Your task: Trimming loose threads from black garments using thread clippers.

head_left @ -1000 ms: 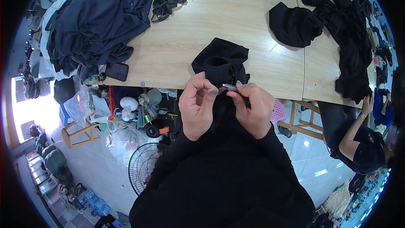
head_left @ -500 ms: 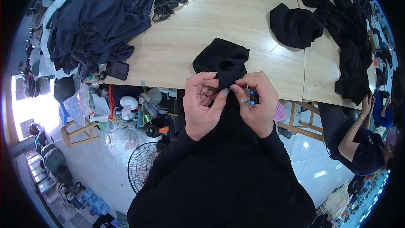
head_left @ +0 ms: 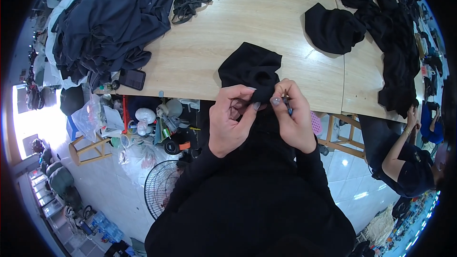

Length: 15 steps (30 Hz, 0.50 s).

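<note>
A piece of black cloth (head_left: 247,66) lies bunched at the near edge of the table, its lower end raised between my hands. My left hand (head_left: 234,119) pinches that end between thumb and fingers. Close by on the right, my right hand (head_left: 295,119) is closed around a small tool with blue parts (head_left: 289,110). Most of the tool is hidden by the fingers, so its exact kind cannot be made out. The right fingertips are beside the cloth's edge; whether they touch it is unclear.
Dark navy garments (head_left: 112,24) are heaped at the left, beside a phone (head_left: 132,79) and black straps (head_left: 193,0). More black cloth (head_left: 333,28) lies right. Below the table are a fan (head_left: 162,188) and a wooden stool (head_left: 90,150). Another person's arm (head_left: 400,133) is at right.
My right hand has turned and drawn slightly right and down from the cloth's edge, bringing the blue tool upright in its fingers. My left hand keeps its pinch, shifted slightly right.
</note>
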### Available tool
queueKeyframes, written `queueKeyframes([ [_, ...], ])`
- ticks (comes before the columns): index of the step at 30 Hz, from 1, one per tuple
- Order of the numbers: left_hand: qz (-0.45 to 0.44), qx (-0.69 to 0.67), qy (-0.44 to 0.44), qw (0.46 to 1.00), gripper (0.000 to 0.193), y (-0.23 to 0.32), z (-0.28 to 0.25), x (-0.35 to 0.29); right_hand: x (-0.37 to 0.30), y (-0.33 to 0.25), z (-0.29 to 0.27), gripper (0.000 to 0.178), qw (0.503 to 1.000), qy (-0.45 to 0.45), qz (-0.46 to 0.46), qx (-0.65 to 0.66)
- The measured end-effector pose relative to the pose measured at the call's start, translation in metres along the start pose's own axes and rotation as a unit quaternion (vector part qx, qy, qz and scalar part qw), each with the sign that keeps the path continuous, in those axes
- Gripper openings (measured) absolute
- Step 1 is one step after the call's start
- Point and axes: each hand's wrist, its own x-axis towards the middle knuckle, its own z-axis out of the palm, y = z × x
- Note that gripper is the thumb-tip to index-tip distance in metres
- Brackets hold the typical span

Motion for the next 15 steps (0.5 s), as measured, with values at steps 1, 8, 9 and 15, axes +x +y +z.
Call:
queueKeyframes([
  [1, -0.007, -0.013, -0.002, 1.0, 0.04, 0.0, 0.001, 0.0, -0.001, -0.001, -0.002, 0.01, 0.999, 0.001, 0.013, 0.04],
  [8, -0.017, -0.019, -0.002, 1.0, 0.039, 0.0, -0.005, 0.004, 0.002, -0.004, -0.005, 0.023, 0.993, 0.085, -0.07, -0.046],
  [9, -0.017, -0.03, 0.002, 0.999, 0.039, 0.002, -0.004, 0.004, 0.003, -0.003, -0.002, 0.023, 0.993, 0.086, -0.07, -0.046],
  [15, -0.014, -0.019, 0.014, 1.0, 0.037, 0.002, 0.0, 0.002, 0.006, -0.001, 0.01, 0.025, 0.93, 0.119, -0.234, -0.256],
])
